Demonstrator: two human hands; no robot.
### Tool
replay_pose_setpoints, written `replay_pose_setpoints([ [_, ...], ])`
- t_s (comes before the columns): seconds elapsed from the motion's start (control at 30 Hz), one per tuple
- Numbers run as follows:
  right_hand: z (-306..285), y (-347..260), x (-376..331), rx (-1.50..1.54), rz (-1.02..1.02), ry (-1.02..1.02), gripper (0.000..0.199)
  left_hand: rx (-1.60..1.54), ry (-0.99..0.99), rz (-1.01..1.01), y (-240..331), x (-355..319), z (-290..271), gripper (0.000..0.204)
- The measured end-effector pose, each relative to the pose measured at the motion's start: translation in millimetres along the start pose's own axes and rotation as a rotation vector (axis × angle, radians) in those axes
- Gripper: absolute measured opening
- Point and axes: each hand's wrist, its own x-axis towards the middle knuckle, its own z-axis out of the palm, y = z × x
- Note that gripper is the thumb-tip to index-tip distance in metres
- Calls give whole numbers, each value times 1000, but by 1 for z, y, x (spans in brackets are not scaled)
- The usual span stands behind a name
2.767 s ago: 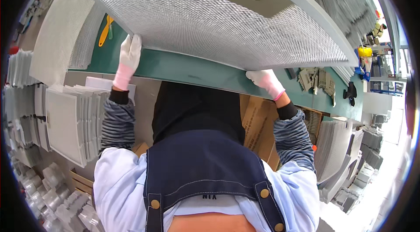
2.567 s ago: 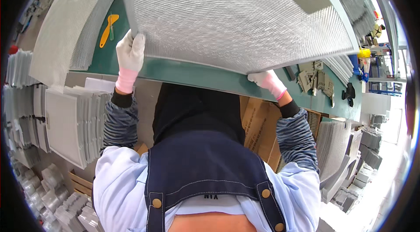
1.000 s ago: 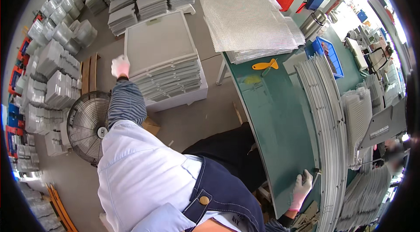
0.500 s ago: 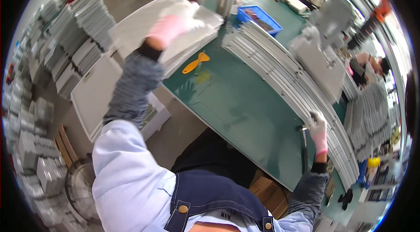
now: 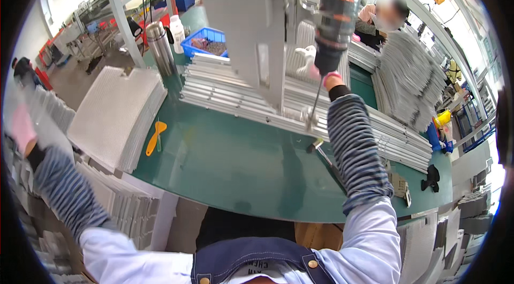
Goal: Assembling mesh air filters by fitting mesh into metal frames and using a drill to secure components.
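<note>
My left hand (image 5: 20, 126) is at the far left, in a pink and white glove smeared by motion. Beside it is a stack of pale ribbed panels (image 5: 110, 115); whether it holds anything does not show. My right hand (image 5: 308, 63), gloved alike, reaches over the bench behind a dark hanging power screwdriver (image 5: 338, 13). That tool hides most of the fingers, so I cannot tell whether they grip it. A long thin bit (image 5: 317, 99) points down from it. To its left stands an upright grey plate (image 5: 241, 32). Beneath lie long silver metal rails (image 5: 230, 99).
On the green bench (image 5: 230, 161) lie a yellow scraper (image 5: 153, 140) and a hammer (image 5: 326, 158). Behind are a steel flask (image 5: 159, 48), a white bottle (image 5: 176, 33) and a blue bin (image 5: 190, 48) of small parts. Several finned panels (image 5: 407, 75) stand near another person (image 5: 369, 29).
The view has swung right. My left hand has gone from over the panel stack to its far left side. My right hand has left the spot beside the hammer and reached up to the screwdriver.
</note>
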Motion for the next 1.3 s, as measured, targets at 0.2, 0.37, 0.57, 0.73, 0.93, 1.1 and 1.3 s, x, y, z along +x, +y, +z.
replay_pose_setpoints([
  [0.2, -29, 45, -10, -149, 61, -190, 82, -475, -13, -183, -25, -262, -11, 35],
  [0.37, -2, 66, 0, -231, -95, 57, 67, -749, -77, -328, -31, -409, -135, 37],
  [0.57, 15, 67, -10, -526, -116, 294, 37, -1148, -159, -536, 322, -260, -273, 39],
  [0.73, -70, 97, 25, -564, 184, 915, 26, -1383, -323, -182, 460, -202, -190, 40],
  [0.93, -161, 103, -62, -173, 8, 975, 43, -2185, -1004, -518, 640, -256, -104, 31],
  [1.1, -193, 80, -223, -177, 96, 1088, 51, -2586, -1238, -703, 668, -235, -154, 35],
  [1.3, -156, 78, -257, -35, 387, 1131, 37, -2745, -1461, -552, 669, -237, -184, 41],
])
